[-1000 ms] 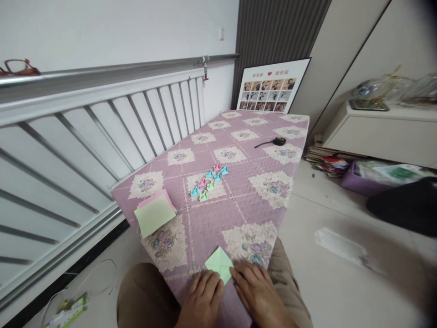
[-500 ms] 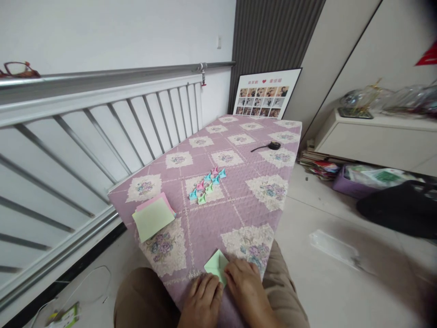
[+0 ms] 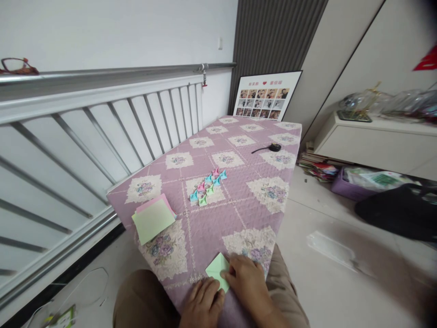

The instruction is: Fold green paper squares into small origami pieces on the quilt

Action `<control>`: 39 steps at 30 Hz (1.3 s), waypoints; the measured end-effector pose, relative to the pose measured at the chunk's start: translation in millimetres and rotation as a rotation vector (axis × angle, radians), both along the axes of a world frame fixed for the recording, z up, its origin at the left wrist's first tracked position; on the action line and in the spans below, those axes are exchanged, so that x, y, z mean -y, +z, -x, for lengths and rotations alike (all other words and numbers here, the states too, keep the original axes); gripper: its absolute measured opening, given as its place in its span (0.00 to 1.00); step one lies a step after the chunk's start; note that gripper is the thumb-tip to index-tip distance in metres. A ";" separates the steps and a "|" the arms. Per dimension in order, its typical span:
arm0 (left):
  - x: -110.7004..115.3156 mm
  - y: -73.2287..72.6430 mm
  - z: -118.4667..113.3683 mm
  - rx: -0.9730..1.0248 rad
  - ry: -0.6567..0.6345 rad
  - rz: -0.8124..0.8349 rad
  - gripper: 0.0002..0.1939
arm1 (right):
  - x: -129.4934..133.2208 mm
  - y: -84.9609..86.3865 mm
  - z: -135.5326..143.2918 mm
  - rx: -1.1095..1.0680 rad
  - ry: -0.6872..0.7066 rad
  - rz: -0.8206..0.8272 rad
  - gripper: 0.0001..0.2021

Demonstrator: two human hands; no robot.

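While the person sits with a knee on either side of the purple, flower-patterned counter (image 3: pixel 208 232), a green paper square (image 3: pixel 215 268) lies at its near end, turned cornerwise like a diamond, under both hands. At the square's near left edge the left hand (image 3: pixel 202 298) rests palm down, its fingers stretched out together and their tips on the paper. Over the square's right side bends the right hand (image 3: pixel 246 280), fingers curled and thumb lying on the paper; I can't tell whether it pinches an edge, since the hand itself covers that part. Beyond the square, slightly to its left, eight small folded paper pieces (image 3: pixel 210 189) sit close together in two slanting rows, four blue, two pink and two green. To the left of the square and farther off is a stack of paper sheets (image 3: pixel 154 223), green on top with pink showing behind. Well beyond the square, toward its right, lies a round black object (image 3: pixel 275 147) with a thin dark strip reaching out leftward.
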State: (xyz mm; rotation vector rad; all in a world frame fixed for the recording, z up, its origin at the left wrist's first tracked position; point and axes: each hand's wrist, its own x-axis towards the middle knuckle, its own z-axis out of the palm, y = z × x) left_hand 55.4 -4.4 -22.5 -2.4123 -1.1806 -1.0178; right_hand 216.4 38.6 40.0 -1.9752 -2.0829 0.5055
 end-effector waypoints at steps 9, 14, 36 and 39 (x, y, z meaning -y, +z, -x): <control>0.0 1.4 0.0 0.015 -0.020 0.010 0.14 | -9.5 14.0 3.7 0.064 -0.008 0.115 0.05; 1.9 -1.6 0.2 0.003 -0.023 0.026 0.16 | -5.0 8.4 -7.7 0.044 -0.013 0.098 0.04; -10.6 29.3 5.2 -0.035 0.001 0.841 0.16 | -6.8 2.5 -2.8 -0.013 0.023 0.125 0.10; -28.8 44.6 3.6 0.041 0.208 0.953 0.21 | -5.7 3.1 -3.9 -0.012 0.018 0.125 0.11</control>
